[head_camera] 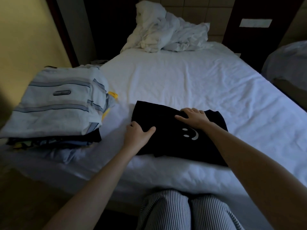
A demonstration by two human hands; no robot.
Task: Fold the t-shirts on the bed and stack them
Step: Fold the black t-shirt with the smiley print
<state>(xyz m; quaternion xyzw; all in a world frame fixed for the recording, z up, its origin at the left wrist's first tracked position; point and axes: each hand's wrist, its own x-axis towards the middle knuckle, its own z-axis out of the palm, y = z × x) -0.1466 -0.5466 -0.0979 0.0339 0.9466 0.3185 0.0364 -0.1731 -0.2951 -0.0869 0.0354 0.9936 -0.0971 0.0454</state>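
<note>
A black t-shirt (167, 138) with a small white smiley print lies folded near the front edge of the bed (191, 80). My left hand (138, 136) holds its left edge, thumb on top and fingers tucked under the cloth. My right hand (195, 117) grips the far edge of the shirt, with its fingers curled over the cloth. To the left stands a stack of folded shirts (54, 107), topped by a pale one with blue-grey stripes.
A crumpled white duvet and pillow (166, 32) are heaped at the head of the bed. A second bed (289, 63) is at the right edge. The wall and a dark door frame rise on the left. My striped trouser legs (186, 211) are below.
</note>
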